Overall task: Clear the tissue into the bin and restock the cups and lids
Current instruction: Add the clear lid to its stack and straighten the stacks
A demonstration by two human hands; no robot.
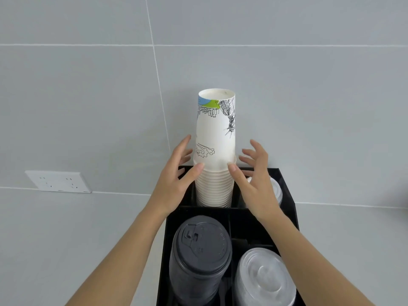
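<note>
A stack of upside-down white paper cups [215,151] with printed drawings stands in the rear middle compartment of a black organizer [287,195]. My left hand [176,173] is at the stack's left side, thumb tip touching the cup rims, fingers spread. My right hand [256,180] mirrors it on the right, thumb against the rims, fingers apart. A stack of black lids [199,250] fills the front left compartment. Clear lids [265,277] fill the front right one. White lids [277,191] sit in the rear right compartment, partly hidden by my right hand. No tissue or bin is in view.
The organizer stands on a pale grey counter against a grey tiled wall. A white power socket [58,181] is on the wall at the left, near counter level. A dark blurred shape [404,199] shows at the right edge.
</note>
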